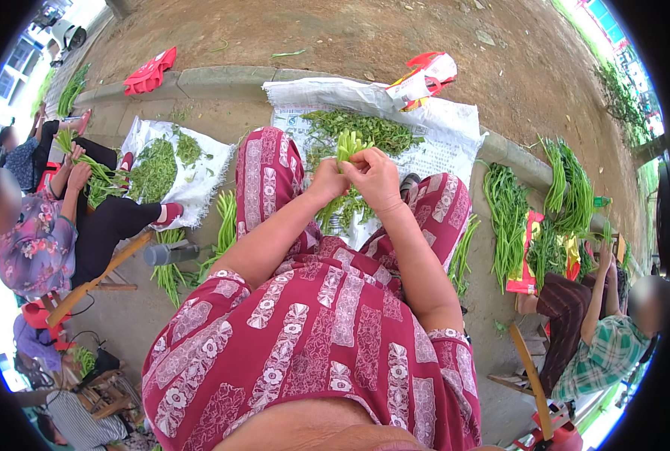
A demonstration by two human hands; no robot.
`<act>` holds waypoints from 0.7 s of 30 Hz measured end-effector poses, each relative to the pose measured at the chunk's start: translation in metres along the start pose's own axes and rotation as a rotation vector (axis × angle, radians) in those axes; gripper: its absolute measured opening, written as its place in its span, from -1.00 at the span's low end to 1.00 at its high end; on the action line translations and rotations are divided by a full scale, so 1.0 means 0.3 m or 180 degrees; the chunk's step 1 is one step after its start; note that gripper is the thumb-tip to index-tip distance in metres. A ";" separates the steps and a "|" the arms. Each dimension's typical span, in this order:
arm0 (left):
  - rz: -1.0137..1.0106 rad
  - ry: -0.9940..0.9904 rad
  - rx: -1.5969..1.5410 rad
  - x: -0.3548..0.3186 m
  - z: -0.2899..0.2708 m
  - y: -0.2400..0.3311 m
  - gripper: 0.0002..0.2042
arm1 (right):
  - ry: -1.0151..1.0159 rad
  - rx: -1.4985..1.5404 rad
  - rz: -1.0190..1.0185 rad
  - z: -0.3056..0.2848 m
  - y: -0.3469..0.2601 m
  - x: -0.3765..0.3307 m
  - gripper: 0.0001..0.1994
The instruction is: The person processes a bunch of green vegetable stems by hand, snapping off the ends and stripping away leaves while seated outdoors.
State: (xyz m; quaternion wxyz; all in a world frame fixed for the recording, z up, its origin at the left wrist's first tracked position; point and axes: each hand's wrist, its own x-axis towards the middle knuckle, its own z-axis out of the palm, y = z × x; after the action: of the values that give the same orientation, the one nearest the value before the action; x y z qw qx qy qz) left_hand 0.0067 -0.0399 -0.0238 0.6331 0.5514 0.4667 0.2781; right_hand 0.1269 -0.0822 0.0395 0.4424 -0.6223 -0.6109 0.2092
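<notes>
My left hand (pixel 327 180) and my right hand (pixel 376 179) meet above my knees and together grip a small bunch of green stalks (pixel 348 143), cut ends pointing up. More green stems hang below my hands between my legs (pixel 342 207). In front of my knees lies a white woven sack (pixel 440 135) with a heap of trimmed green pieces (pixel 365 128) on it. I sit in red patterned clothing.
A person at the left handles green stalks beside another white sack (pixel 200 188) with greens. Another person sits at the right near laid-out bundles of long green stalks (pixel 508 214). A low concrete kerb (pixel 222 77) runs behind, with red bags (pixel 149 71) on it and bare soil beyond.
</notes>
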 end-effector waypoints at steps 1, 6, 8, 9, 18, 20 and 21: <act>0.0003 -0.0035 0.0027 0.002 0.002 0.000 -0.95 | 0.0031 -0.0022 0.0021 0.005 0.008 0.000 -0.84; 0.0021 -0.0078 0.0106 -0.001 -0.002 0.005 -0.95 | 0.0025 0.0165 0.0185 0.011 0.024 -0.003 -0.85; 0.0061 -0.0068 0.0239 -0.004 -0.004 0.008 -0.95 | 0.0048 0.0251 0.0193 0.007 0.010 -0.005 -0.85; 0.0082 -0.0068 0.0311 -0.005 -0.004 0.010 -0.95 | 0.0044 0.0164 0.0160 0.006 0.005 -0.003 -0.86; -0.0361 -0.0072 -0.0022 -0.011 0.003 0.046 -0.89 | -0.0058 0.0942 0.0774 0.010 0.068 0.004 -0.87; -0.0168 -0.0258 -0.0294 -0.024 0.004 0.054 -0.89 | 0.0052 0.1566 0.1039 0.006 0.082 0.007 -0.87; -0.0067 -0.0351 -0.0430 -0.031 0.003 0.062 -0.89 | 0.0073 0.1566 0.1054 0.002 0.086 0.009 -0.86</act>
State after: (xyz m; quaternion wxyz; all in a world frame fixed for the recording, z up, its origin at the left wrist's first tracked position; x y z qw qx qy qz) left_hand 0.0067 -0.0441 -0.0034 0.6965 0.5169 0.4171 0.2715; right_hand 0.1418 -0.0759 0.0192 0.5467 -0.5899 -0.4270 0.4132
